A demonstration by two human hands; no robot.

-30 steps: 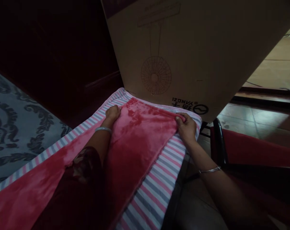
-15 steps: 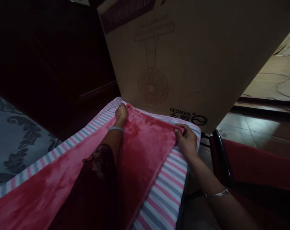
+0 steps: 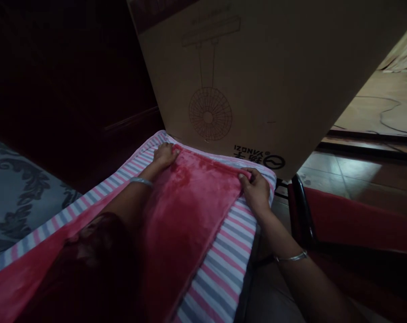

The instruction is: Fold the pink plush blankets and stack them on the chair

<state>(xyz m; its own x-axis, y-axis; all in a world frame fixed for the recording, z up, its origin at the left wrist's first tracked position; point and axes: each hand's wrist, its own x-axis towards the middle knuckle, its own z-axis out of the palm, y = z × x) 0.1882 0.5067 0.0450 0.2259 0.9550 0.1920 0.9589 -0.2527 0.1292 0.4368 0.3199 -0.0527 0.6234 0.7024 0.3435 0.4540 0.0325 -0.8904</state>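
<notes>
"Red-and-pink plush cloth (image 3: pixel 186 220): lying where?"

"Spread lengthwise over a white, grey and pink striped cloth (image 3: pixel 220 264), from near left to far middle. Stripes showing along both long sides and past the far edge."

"And at the far left corner?"

"Left hand (image 3: pixel 165 155), palm down, fingertips at the corner. Pinching or merely pressing: impossible to say from this view."

"Far right corner?"

"Right hand (image 3: pixel 256 188), thumb and fingers closed on the plush edge, gripping the corner."

"On the wrists?"

"Pale smooth bangle (image 3: pixel 142 181) on the left, thin silver bracelet (image 3: pixel 292 257) on the right. Dark red sleeve (image 3: pixel 98 251) around the left forearm."

"Beyond the far edge?"

"Large brown cardboard box (image 3: pixel 273 85), printed with a fan drawing and upside-down YANGZI lettering."

"To either side?"

"Far left, a dark reddish panel (image 3: pixel 115 103); near left, a grey-blue fabric with dark scrollwork (image 3: pixel 21 188). On the right, a red padded seat with a black frame (image 3: pixel 354 217), near the striped cloth. Farther right, shiny floor tiles (image 3: pixel 334 172)."
</notes>
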